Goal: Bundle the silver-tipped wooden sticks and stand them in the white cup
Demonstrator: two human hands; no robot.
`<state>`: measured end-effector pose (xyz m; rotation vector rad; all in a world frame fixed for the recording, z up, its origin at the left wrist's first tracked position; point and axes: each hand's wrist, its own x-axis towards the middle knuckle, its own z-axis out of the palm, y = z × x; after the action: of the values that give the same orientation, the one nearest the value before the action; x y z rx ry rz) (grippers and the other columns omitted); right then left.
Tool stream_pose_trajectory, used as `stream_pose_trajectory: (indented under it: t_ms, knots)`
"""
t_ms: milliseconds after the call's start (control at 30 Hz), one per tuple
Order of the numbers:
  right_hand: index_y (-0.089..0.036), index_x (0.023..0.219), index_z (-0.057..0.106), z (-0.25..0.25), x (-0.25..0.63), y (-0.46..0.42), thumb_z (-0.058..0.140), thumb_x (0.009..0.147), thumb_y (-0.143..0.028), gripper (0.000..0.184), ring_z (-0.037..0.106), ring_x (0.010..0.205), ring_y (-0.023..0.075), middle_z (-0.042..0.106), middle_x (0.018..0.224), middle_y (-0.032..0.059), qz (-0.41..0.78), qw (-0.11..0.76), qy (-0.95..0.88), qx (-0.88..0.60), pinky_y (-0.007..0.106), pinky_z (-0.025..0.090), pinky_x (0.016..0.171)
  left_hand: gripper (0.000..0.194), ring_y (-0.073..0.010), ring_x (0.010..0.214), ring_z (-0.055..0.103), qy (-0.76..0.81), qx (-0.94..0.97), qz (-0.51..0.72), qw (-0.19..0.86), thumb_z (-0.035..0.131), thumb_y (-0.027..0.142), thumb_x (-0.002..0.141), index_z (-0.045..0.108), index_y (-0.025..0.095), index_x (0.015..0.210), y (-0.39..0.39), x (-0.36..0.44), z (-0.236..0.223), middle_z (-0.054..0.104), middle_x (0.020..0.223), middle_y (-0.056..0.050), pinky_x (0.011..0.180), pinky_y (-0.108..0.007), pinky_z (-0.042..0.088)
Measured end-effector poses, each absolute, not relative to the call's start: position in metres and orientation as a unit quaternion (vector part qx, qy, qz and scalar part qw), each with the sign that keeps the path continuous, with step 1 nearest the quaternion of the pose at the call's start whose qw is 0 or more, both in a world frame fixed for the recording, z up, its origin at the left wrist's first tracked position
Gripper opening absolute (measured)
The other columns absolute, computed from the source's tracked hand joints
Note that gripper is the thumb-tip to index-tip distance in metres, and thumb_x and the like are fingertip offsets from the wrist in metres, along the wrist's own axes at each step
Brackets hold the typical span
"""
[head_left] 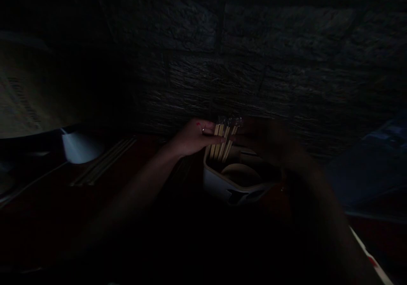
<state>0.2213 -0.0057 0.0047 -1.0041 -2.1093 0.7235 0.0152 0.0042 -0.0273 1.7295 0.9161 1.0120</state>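
Forearms [321, 200] (dim) extend, both hands [195, 137] [259, 139] at sticks [220, 146] in a box [218, 184].

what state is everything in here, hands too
left hand: closed on the bunched sticks
right hand: beside the bunch, grip too dark to tell
bunched sticks: tilted slightly, clear plastic at their tops
box: open at the top, things inside
long sticks: lying side by side, outside the box
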Motion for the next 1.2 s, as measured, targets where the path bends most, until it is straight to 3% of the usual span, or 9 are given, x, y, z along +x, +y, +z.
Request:
stream_pose_trajectory:
  t_ms: [233,433,700,933,1200]
  knots:
    - [-0.017,0.082,0.072,0.001,0.218,-0.002,0.064,0.082,-0.029,0.014,0.068,0.079,0.0196,0.074,0.087,0.0050,0.203,0.299,-0.832,-0.421,0.029,0.049,0.070,0.028,-0.0201,0.089,0.070,0.349,0.700,0.395,0.481,0.074,0.022,0.072,0.072,0.012,0.098,0.006,0.013,-0.029,0.075,0.097,-0.008,0.083,-0.031,0.052]
    - [-0.018,0.089,0.072,0.003,0.215,-0.005,0.061,0.084,-0.032,0.018,0.066,0.074,0.0177,0.074,0.082,0.0028,0.212,0.275,-0.831,-0.433,0.027,0.045,0.063,0.027,-0.0201,0.092,0.069,0.356,0.712,0.377,0.474,0.075,0.025,0.071,0.073,0.014,0.096,0.006,0.011,-0.028,0.075,0.094,-0.006,0.085,-0.032,0.051]
    - [-0.018,0.083,0.070,0.002,0.214,-0.006,0.065,0.080,-0.037,0.021,0.062,0.074,0.0179,0.070,0.080,0.0034,0.274,0.316,-0.818,-0.396,0.028,0.045,0.063,0.023,-0.0190,0.083,0.068,0.361,0.737,0.356,0.447,0.075,0.028,0.071,0.072,0.013,0.088,0.001,-0.002,-0.017,0.075,0.088,-0.005,0.072,-0.027,0.051]
    - [-0.017,0.087,0.070,0.000,0.214,-0.005,0.065,0.082,-0.037,0.021,0.061,0.078,0.0173,0.069,0.085,0.0035,0.302,0.327,-0.804,-0.394,0.027,0.044,0.067,0.018,-0.0158,0.081,0.067,0.381,0.738,0.395,0.392,0.073,0.024,0.072,0.072,0.013,0.086,-0.002,-0.002,-0.010,0.074,0.088,-0.004,0.072,-0.025,0.049]
    - [-0.016,0.087,0.071,-0.002,0.214,-0.004,0.065,0.082,-0.042,0.027,0.059,0.069,0.0145,0.069,0.081,0.0028,0.328,0.301,-0.802,-0.398,0.025,0.041,0.059,0.014,-0.0126,0.072,0.063,0.386,0.730,0.417,0.380,0.072,0.024,0.073,0.069,0.011,0.077,0.000,0.007,-0.015,0.071,0.078,-0.002,0.067,-0.023,0.045]
